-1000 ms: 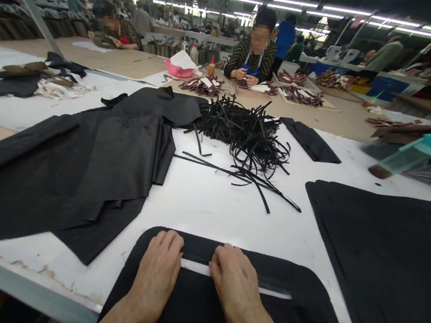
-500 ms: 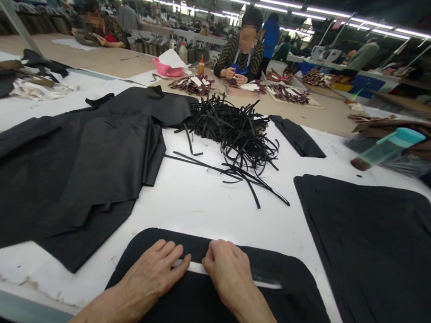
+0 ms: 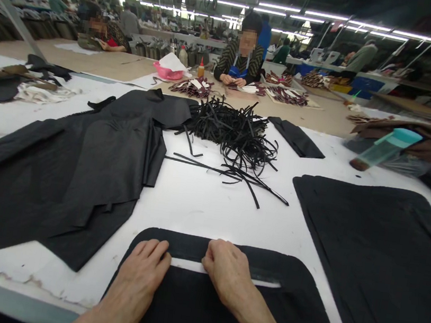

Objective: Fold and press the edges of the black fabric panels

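A black sheet panel (image 3: pixel 187 302) with rounded upper corners lies flat in front of me, and a long narrow slot (image 3: pixel 187 265) across it shows white beneath. At the slot's left end is my left hand (image 3: pixel 144 269), its fingers bent and thumb drawn in at the upper edge of the opening. My right hand (image 3: pixel 226 270) is closed in a fist shape near the slot's middle, pressed on the same edge. Its fingertips are hidden under the hand. Both hands seem to pinch the panel's slot edge.
Black sheets (image 3: pixel 107 162) are piled at the left, and stacked panels (image 3: pixel 379 249) lie at the right. Beyond are a heap of black strips (image 3: pixel 236 127), a folded black piece (image 3: pixel 297 138) and a teal-lidded bottle (image 3: pixel 386 148). A co-worker (image 3: pixel 240 58) sits across the table.
My left hand has slid left along the slot to its end, baring more white between the hands. My right hand has stayed almost in place. The co-worker's hands have lowered slightly.
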A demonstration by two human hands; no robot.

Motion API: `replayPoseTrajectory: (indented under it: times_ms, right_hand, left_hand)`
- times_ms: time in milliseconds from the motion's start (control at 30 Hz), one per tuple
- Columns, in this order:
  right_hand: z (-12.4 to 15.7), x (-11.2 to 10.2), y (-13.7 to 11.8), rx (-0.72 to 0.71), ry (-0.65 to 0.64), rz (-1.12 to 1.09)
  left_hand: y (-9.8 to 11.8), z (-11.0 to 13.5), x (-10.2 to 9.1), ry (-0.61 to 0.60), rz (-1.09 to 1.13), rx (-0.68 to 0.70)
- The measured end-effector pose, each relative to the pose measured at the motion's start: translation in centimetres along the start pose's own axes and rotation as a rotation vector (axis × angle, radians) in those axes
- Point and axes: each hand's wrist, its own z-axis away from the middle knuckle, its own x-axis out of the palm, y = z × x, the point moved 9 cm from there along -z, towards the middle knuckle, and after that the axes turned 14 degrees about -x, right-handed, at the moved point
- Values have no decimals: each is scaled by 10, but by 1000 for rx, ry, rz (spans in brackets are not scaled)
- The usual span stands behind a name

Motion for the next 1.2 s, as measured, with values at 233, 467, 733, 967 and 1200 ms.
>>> replayPoseTrajectory:
  times_ms: [233,467,733,967,1200]
  right_hand:
    - [4,5,1,-73,72,-12]
    - [32,0,26,-241,256,-152]
    - [57,-1,71,-169,278,-82]
    - [55,0,73,-25,177,6]
    - [45,-8,73,78,-7,53]
  left_hand:
    - [64,-1,19,56,88,136]
    - [55,3,21,83,109,99]
    - [56,8,36,75,12,68]
    - [61,10,43,16,-119,43]
    - [75,6,41,-18,-242,120]
